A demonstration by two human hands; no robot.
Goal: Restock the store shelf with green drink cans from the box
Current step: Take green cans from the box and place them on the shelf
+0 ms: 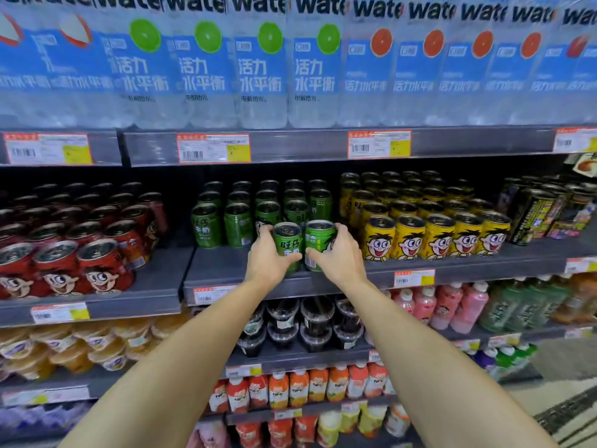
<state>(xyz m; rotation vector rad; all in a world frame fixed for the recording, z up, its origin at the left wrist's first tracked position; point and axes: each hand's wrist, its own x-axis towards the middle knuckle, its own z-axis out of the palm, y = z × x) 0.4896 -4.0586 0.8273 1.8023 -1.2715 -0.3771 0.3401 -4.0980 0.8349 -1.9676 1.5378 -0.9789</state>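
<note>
1. Left hand [269, 258] grips one green can [287, 245], fingers curled round its side; right hand [336, 253] grips a second green can [318, 242] likewise.
2. Both cans stand upright, touching, at the shelf [226, 270] front, ahead of the stocked green cans [237, 221], between red cans [103, 263] and yellow cans [410, 237].
3. Judged: rigid, smooth metal, moderately heavy if full, dentable. Hold at mid-body, not the rim.
4. The box is not in view.

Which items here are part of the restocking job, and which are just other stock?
Job: left hand, right hand, two held green cans, green can rows, shelf.
Other stock: red cans, yellow cans, water bottles.
</note>
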